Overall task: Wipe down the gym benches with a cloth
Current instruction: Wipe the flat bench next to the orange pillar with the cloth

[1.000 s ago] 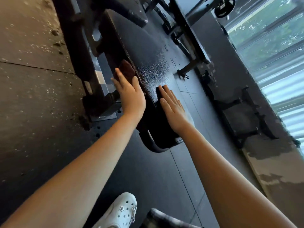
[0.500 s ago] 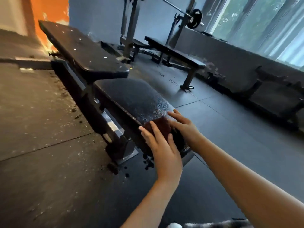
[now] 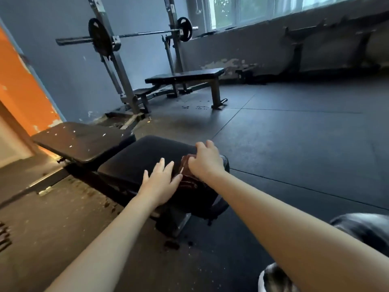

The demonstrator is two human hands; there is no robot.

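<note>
Reddish-brown cloth (image 3: 188,179) is gripped by the curled right hand (image 3: 205,162), flat left hand (image 3: 161,183) alongside, at the near end of the black bench pad (image 3: 134,159) stretching away.

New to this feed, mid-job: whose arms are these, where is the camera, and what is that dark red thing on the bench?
No machine here: a person works with bare hands, and the one camera sits on their head, looking forward and down, so the arms reach in from below. The left hand lies flat, fingers straight, on the black seat pad of the nearest bench. The right hand curls round a dark red cloth bunched on that pad. Behind the pad is a backrest flecked with pale specks; farther off stand a flat bench and a racked barbell.
</note>
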